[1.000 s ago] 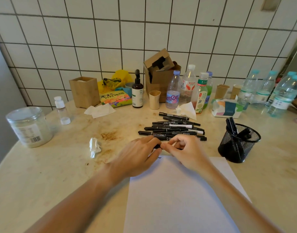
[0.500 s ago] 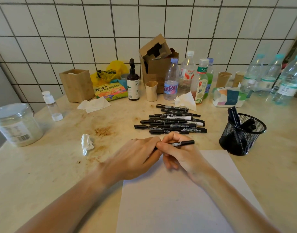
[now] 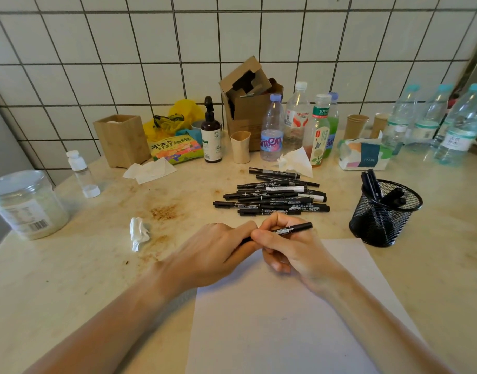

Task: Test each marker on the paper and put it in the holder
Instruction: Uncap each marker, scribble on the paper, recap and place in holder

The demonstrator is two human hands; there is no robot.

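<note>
My right hand (image 3: 294,247) grips a black marker (image 3: 295,228) over the top edge of the white paper (image 3: 280,314), the marker's free end pointing right. My left hand (image 3: 213,252) pinches the marker's left end, which is hidden between the fingers; whether a cap is on it I cannot tell. Just beyond the hands, several black markers (image 3: 275,195) lie in a pile. To the right stands the black mesh holder (image 3: 383,214) with a few markers in it.
A crumpled tissue (image 3: 138,232) lies left of my hands, and a large plastic jar (image 3: 27,203) stands at the far left. Bottles (image 3: 271,128), a cardboard box (image 3: 248,98), paper cups, a wooden box (image 3: 122,140) and a tissue pack (image 3: 364,155) line the tiled wall.
Both hands lifted a marker from the near edge of the pile and drew it back over the paper's top edge. The marker's right end now shows beyond my right hand.
</note>
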